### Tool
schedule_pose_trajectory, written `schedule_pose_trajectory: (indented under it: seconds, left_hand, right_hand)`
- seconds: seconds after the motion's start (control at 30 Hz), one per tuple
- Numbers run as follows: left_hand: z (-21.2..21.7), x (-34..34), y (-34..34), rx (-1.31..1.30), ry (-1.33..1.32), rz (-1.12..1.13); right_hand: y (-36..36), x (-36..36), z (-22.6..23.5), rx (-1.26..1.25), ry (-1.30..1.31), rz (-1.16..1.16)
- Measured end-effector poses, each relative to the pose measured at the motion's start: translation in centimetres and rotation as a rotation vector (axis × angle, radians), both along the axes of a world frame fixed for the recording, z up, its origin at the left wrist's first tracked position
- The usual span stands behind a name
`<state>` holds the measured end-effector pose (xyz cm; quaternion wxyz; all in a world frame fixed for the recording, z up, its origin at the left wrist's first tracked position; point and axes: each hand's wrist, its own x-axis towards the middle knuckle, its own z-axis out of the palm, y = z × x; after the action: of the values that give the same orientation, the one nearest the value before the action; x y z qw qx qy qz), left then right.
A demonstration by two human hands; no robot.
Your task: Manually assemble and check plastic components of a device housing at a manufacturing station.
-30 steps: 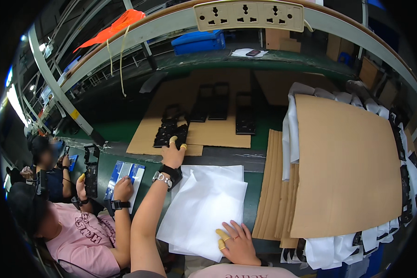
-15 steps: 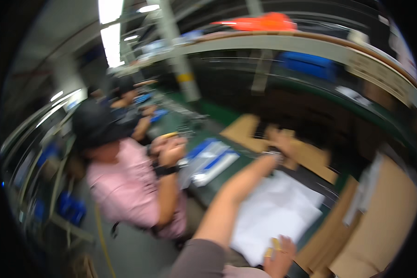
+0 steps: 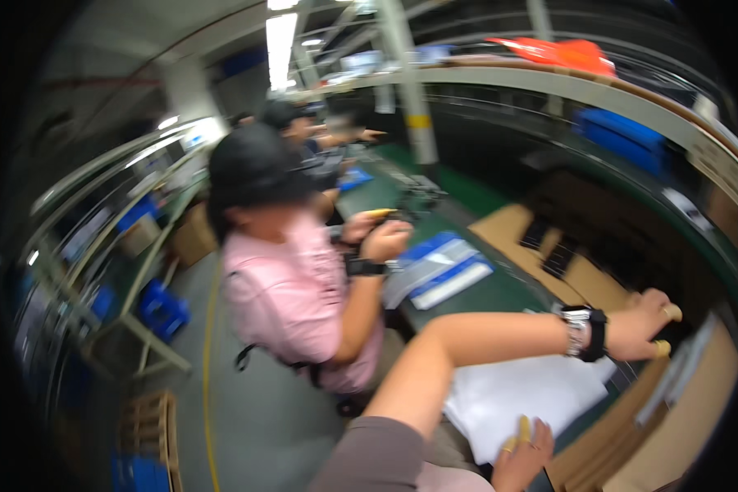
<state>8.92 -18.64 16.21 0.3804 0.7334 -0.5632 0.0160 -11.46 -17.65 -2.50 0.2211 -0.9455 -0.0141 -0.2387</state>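
My left hand (image 3: 638, 328) reaches far to the right, with a black band and a metal bracelet at its wrist. Its fingers are apart, two wear yellow finger cots, and nothing shows between them. Just beyond it stand upright brown cardboard pieces (image 3: 672, 422); whether it touches them I cannot tell. White sheets (image 3: 525, 402) lie on the green bench below my left forearm. At their near edge rests my right hand (image 3: 523, 457), fingers stretched out, also with yellow cots. Small dark rectangular pieces (image 3: 559, 256) lie on a flat cardboard sheet (image 3: 500, 225) farther back.
On my left, a co-worker in a pink shirt (image 3: 303, 303) handles something small and dark. A blue and white plastic package (image 3: 447, 271) lies on the bench between us. Overhead runs a shelf (image 3: 500, 75) with an orange bag (image 3: 553, 54); a blue bin (image 3: 621, 138) sits beneath.
My left hand has moved from the flat cardboard with the dark pieces rightward toward the upright cardboard. The view has turned left. My right hand stays by the white sheets.
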Motion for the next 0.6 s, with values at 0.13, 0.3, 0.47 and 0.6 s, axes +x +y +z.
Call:
schedule_pose_trajectory:
  seconds: [0.13, 0.3, 0.47, 0.6]
  left_hand:
    - [1.3, -1.0, -2.5, -0.116, -0.244, -0.088]
    - [6.3, -4.6, -12.4, 0.168, -0.432, -0.319]
    - [6.0, -12.9, -25.5, 0.262, -0.676, -0.513]
    - [4.7, -20.2, -31.9, 0.424, -0.703, -0.594]
  right_hand:
    - [1.2, 1.1, -0.1, 0.130, 0.102, 0.049]
    - [0.6, 0.4, -0.4, 0.090, -0.019, 0.022]
    - [-0.3, -1.1, -0.7, 0.132, 0.136, -0.036]
    - [1.5, -0.5, -2.6, 0.143, -0.056, -0.073]
